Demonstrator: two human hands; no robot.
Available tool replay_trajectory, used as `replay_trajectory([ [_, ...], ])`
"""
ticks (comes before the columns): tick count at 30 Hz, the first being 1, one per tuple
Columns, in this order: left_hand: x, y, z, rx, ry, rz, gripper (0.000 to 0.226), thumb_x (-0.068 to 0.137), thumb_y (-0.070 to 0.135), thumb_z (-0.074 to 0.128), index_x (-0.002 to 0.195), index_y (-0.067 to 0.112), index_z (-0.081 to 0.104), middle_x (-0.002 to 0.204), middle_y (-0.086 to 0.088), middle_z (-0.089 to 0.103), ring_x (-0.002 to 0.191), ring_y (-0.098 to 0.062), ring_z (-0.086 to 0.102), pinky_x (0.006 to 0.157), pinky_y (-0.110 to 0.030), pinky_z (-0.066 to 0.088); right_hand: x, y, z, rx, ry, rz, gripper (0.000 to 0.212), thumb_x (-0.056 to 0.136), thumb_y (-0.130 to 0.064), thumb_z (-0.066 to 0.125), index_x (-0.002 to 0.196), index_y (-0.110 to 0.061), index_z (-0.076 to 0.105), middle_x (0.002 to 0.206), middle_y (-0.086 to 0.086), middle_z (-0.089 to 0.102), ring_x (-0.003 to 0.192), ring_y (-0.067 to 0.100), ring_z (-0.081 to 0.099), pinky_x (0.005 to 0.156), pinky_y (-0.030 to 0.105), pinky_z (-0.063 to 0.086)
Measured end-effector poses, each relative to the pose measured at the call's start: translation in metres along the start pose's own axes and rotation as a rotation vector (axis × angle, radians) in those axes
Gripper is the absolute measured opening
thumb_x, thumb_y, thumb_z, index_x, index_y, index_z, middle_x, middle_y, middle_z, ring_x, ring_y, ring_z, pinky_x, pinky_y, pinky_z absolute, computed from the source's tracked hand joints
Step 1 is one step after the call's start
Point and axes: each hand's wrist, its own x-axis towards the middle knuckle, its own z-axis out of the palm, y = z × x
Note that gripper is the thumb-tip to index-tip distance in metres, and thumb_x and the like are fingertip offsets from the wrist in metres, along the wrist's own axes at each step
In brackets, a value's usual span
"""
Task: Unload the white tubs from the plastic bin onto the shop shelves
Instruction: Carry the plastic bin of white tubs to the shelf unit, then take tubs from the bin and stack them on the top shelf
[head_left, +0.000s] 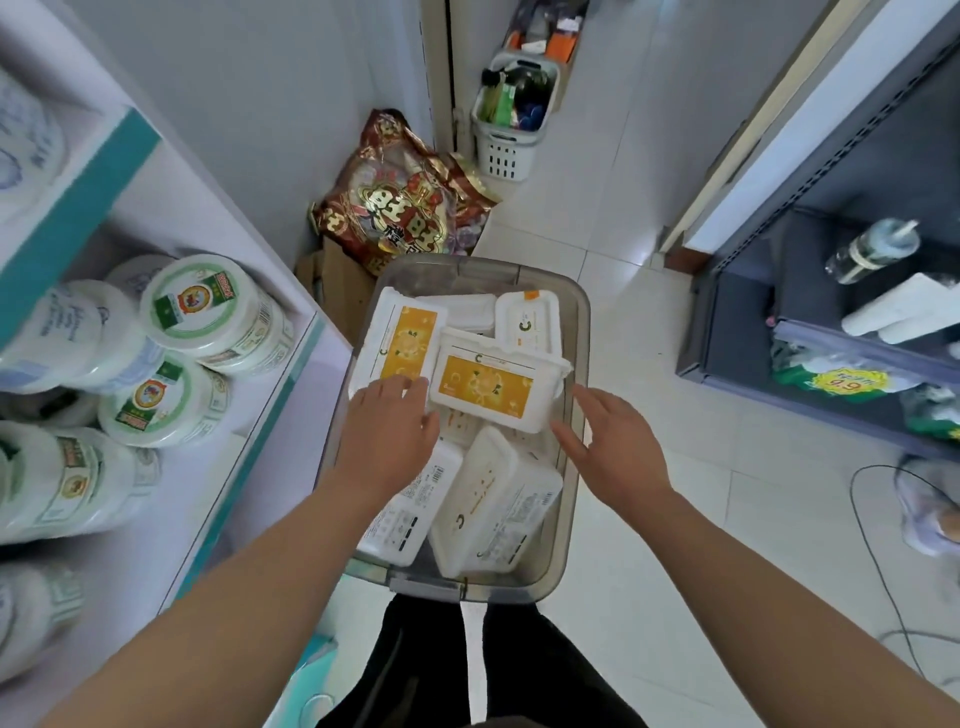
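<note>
White tubs (493, 499), rectangular and rimmed, fill a clear grey plastic bin (581, 332) on a shop floor. Several carry an orange label with a pale floral print. Those nearest the person show white sides with small print and barcodes. The topmost tub (488, 382) lies label up and tilted across the heap, its right end close to the bin's right wall.

The bin stands on pale floor tiles (649, 322) in a narrow aisle. To the left, white shelves (304, 364) edged in teal hold stacked round containers (208, 306) with green-and-red labels. Beyond the bin, a red-and-gold snack bag (400, 202) rests on a cardboard box (343, 291), and a white slotted basket (511, 130) of goods stands by a door frame. To the right, a dark shelf unit (737, 322) holds a bottle (872, 249) and a yellow price tag (844, 382) reading 9.9. A black cable (878, 545) curls over the tiles.

The left grip (387, 421), fingers apart and fairly straight, lies over the near end of a labelled tub (402, 343) at the topmost tub's left edge; whether it touches the topmost tub cannot be told. The right grip (605, 441), fingers spread and clasping nothing, hovers just beside the topmost tub's near right corner. That tub sits between the two grips, held by neither.
</note>
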Motion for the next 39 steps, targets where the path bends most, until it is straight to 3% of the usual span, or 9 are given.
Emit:
replay_trajectory([
  [8, 0.048, 0.024, -0.002, -0.017, -0.035, 0.001, 0.054, 0.097, 0.043, 0.041, 0.141, 0.011, 0.037, 0.13, -0.012, 0.054, 0.113, -0.028, 0.053, 0.09, -0.038, 0.043, 0.036, 0.004, -0.007, -0.019, 0.013, -0.056, 0.06, 0.094, -0.05, 0.043, 0.144, -0.017, 0.035, 0.133, 0.006, 0.053, 0.121, 0.023, 0.049, 0.1, 0.033, 0.037],
  [15, 0.112, 0.015, 0.023, -0.028, -0.224, -0.092, 0.064, 0.097, 0.051, 0.032, 0.149, 0.016, 0.021, 0.138, -0.019, 0.043, 0.124, -0.032, 0.043, 0.094, -0.043, 0.042, 0.081, 0.009, 0.02, -0.018, -0.123, 0.065, 0.065, 0.092, -0.06, 0.034, 0.146, -0.025, 0.022, 0.106, 0.005, 0.061, 0.09, 0.02, 0.059, 0.075, 0.036, 0.052],
  [21, 0.13, 0.012, 0.03, -0.243, -0.295, -0.104, 0.045, 0.099, 0.043, 0.039, 0.135, 0.018, 0.049, 0.133, -0.016, 0.044, 0.121, -0.027, 0.045, 0.093, -0.037, 0.041, 0.097, 0.011, 0.035, 0.103, -0.163, 0.116, 0.064, 0.093, -0.06, 0.033, 0.144, -0.02, 0.033, 0.113, 0.007, 0.065, 0.094, 0.024, 0.063, 0.08, 0.039, 0.054],
  [27, 0.12, 0.005, 0.026, -0.434, -0.252, -0.172, 0.05, 0.087, 0.053, 0.057, 0.122, 0.017, 0.058, 0.127, -0.009, 0.045, 0.105, -0.022, 0.052, 0.084, -0.028, 0.037, 0.095, 0.012, 0.033, 0.278, -0.186, 0.142, 0.06, 0.09, -0.06, 0.041, 0.128, -0.016, 0.054, 0.113, 0.007, 0.067, 0.097, 0.023, 0.062, 0.081, 0.036, 0.053],
  [31, 0.096, 0.008, 0.014, -0.522, -0.181, -0.193, 0.049, 0.082, 0.05, 0.064, 0.114, 0.014, 0.058, 0.127, -0.004, 0.043, 0.098, -0.01, 0.042, 0.084, -0.023, 0.034, 0.081, 0.008, 0.019, 0.252, -0.132, 0.045, 0.051, 0.092, -0.052, 0.045, 0.126, -0.016, 0.055, 0.118, 0.01, 0.061, 0.101, 0.025, 0.059, 0.082, 0.032, 0.046],
  [35, 0.058, 0.021, -0.01, -0.629, -0.023, -0.233, 0.039, 0.078, 0.047, 0.07, 0.098, 0.016, 0.056, 0.118, 0.003, 0.044, 0.098, -0.008, 0.045, 0.08, -0.019, 0.037, 0.059, -0.001, -0.017, 0.235, -0.118, -0.046, 0.048, 0.094, -0.045, 0.048, 0.131, -0.015, 0.052, 0.13, 0.008, 0.055, 0.112, 0.025, 0.056, 0.091, 0.034, 0.046],
  [39, 0.01, 0.035, -0.046, -0.697, 0.126, -0.299, 0.045, 0.078, 0.046, 0.07, 0.106, 0.014, 0.052, 0.121, 0.006, 0.044, 0.103, -0.008, 0.047, 0.083, -0.02, 0.04, 0.033, -0.017, -0.059, 0.203, -0.09, -0.196, 0.049, 0.093, -0.046, 0.047, 0.132, -0.017, 0.052, 0.136, 0.004, 0.051, 0.114, 0.024, 0.054, 0.094, 0.034, 0.045],
])
